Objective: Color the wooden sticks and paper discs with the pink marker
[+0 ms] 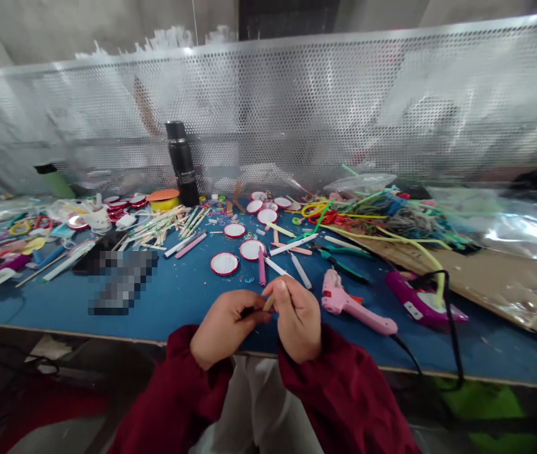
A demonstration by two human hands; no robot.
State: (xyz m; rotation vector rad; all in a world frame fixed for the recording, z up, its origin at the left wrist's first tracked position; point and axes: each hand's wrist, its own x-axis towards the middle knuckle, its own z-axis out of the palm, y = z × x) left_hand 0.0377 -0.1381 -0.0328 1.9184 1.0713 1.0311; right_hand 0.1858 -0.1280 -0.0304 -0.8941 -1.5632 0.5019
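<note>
the right hand (299, 318) pinches a small tan strip (269, 302); the left hand's (225, 325) fingertips meet it there, though whether they grip it too i cannot tell. beneath both is the blue worktop (174, 306). just beyond the hands lies a pink stick (261, 267); to their right, a pink glue gun (337, 297); well ahead and leftward, a black bottle (183, 167) stands upright.

Twelve o'clock: a perforated metal screen (297, 120). Ten: a black bottle (183, 167) (pale lettering on its side). Past nine: a dark-capped green bottle (58, 184). Past three: brown cardboard (476, 277).
</note>
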